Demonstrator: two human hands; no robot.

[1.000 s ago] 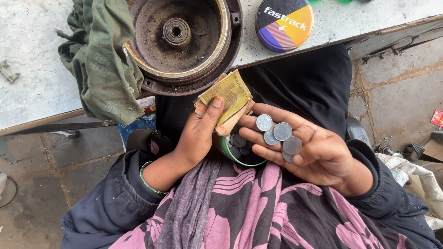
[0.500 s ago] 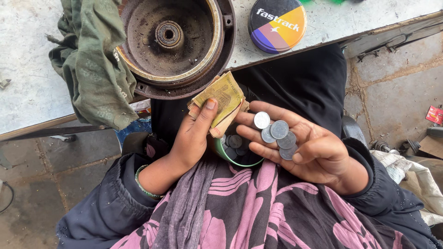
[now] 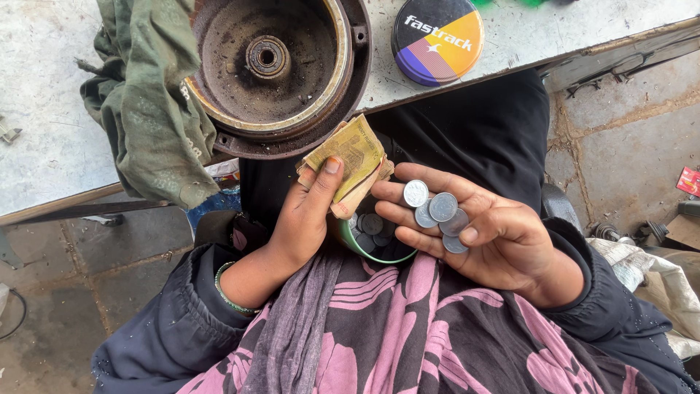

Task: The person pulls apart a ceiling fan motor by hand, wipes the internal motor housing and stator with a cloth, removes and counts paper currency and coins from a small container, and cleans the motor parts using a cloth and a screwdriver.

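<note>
My left hand (image 3: 306, 215) grips a folded wad of worn yellowish banknotes (image 3: 350, 157), thumb pressed on top. My right hand (image 3: 488, 233) lies palm up with several silver coins (image 3: 436, 210) resting on its fingers, the thumb touching one. Between both hands, in my lap, sits a small green-rimmed container (image 3: 375, 244) with more coins inside, partly hidden by the hands.
A rusty round metal drum part (image 3: 277, 66) rests on the white table (image 3: 44, 146) just ahead. A green cloth (image 3: 153, 124) hangs over the table edge at left. A round tin lid (image 3: 437, 40) in blue, purple and orange lies at right. Paved floor flanks me.
Both hands have shifted slightly; the coins stay spread on my right fingers and the notes stay in my left hand. The view has drifted a little.
</note>
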